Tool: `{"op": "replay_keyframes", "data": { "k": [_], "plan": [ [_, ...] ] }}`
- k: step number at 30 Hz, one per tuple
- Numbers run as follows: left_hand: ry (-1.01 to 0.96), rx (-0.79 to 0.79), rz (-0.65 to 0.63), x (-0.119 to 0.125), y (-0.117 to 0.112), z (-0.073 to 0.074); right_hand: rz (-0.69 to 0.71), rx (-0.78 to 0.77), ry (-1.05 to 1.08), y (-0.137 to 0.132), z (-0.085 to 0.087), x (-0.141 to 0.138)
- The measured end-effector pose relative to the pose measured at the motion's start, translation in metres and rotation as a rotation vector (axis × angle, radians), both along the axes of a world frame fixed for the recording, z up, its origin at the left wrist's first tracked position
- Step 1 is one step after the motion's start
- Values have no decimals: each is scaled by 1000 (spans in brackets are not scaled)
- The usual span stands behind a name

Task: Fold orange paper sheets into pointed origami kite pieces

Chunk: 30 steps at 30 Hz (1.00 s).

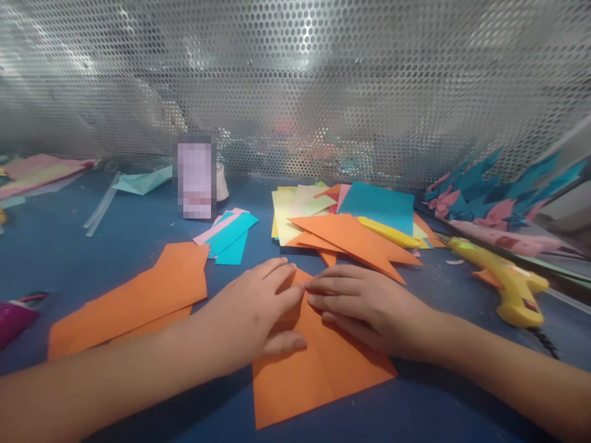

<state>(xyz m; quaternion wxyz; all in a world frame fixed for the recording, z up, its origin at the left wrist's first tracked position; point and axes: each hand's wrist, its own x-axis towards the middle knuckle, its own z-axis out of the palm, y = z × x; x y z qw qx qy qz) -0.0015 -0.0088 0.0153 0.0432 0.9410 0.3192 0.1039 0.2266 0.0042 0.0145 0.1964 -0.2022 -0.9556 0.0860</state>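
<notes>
An orange paper sheet (318,369) with a centre crease lies on the blue table (92,258) in front of me. My left hand (253,314) lies flat on its upper left part, fingers stretched toward the middle. My right hand (364,304) presses flat on the upper right part, fingertips meeting those of the left at the fold. Both hands are open and hold nothing.
Folded orange pieces (138,295) lie at the left. A pile of coloured sheets (355,221) sits behind my hands, cyan and pink strips (228,237) beside it. A yellow glue gun (508,283) rests at the right. Folded blue and pink shapes (489,197) line the perforated metal wall (295,80).
</notes>
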Motion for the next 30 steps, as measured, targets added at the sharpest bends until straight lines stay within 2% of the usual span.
{"op": "replay_keyframes", "data": {
  "k": [3,12,17,26,30],
  "plan": [
    [-28,-9,-23,-2,1,0,-48,-38,-55,-2,4,-3],
    [-15,-78,-25,-2,3,5,-126,16,-128,-6,5,-9],
    [-10,-116,-14,1,4,10,-181,80,-106,-3,9,-2],
    [-19,-81,-41,-1,4,10,-3,270,-76,4,13,12],
    [-1,-63,-5,0,3,8,15,319,-85,3,13,11]
  ]
}}
